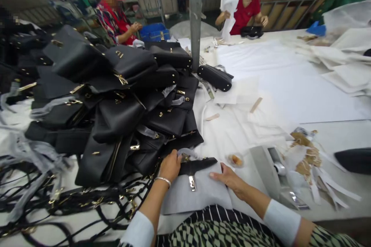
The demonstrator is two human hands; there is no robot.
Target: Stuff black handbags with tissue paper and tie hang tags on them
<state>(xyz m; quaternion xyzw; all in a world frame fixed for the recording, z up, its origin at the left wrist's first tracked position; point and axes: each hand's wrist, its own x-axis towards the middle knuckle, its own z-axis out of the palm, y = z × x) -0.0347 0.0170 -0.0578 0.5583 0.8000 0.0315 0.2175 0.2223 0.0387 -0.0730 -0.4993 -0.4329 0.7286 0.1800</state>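
Observation:
In front of me at the table's near edge lies a handbag (199,189), its front covered by a pale sheet. A black flap with a shiny metal clasp (192,183) shows over the sheet, and a plastic-wrapped handle (187,152) rises behind. My left hand (170,166) is closed at the bag's upper left corner, by the handle. At the upper right edge my right hand (228,179) rests with thumb on the sheet and fingers behind, gripping the bag.
A high heap of black handbags (121,119) fills the left. Black straps (95,204) tangle below it. To the right stand a grey tape dispenser (266,170) and paper scraps (310,158). A metal post (195,19) rises behind; two co-workers (246,11) work across the table.

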